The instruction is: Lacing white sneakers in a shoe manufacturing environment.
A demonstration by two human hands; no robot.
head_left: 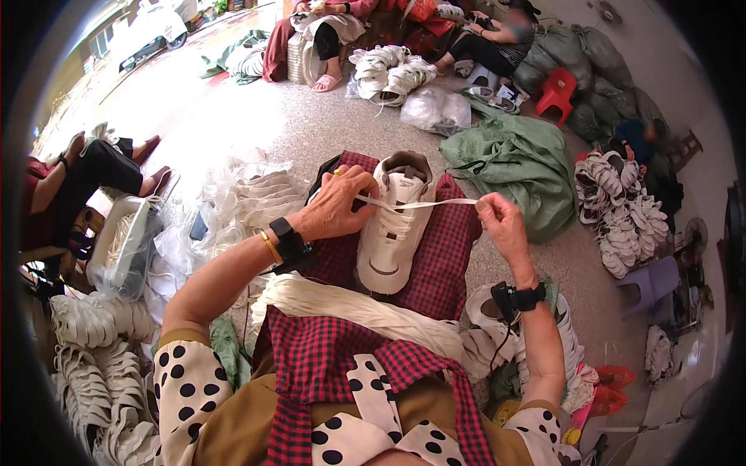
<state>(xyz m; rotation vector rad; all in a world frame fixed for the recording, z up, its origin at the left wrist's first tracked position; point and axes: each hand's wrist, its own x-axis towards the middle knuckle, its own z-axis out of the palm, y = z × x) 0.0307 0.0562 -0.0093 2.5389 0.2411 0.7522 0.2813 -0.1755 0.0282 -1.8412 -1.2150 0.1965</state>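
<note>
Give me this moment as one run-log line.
left hand: holding white shoelace | right hand: pinching shoelace, taut | off-white sneaker: toe toward wearer, on checked cloth | white lace bundle: across lap

i see both forearms [225, 278] reaching forward, left hand [340, 203] palm-down, fingers curled, right hand [503, 224] pinching thumb to finger.

This looks like a shoe workshop: beyond the fingers [487, 208], people [514, 51] sit near a shoe pile [391, 74]; farther right of the fingers lie more shoes [620, 208].
</note>
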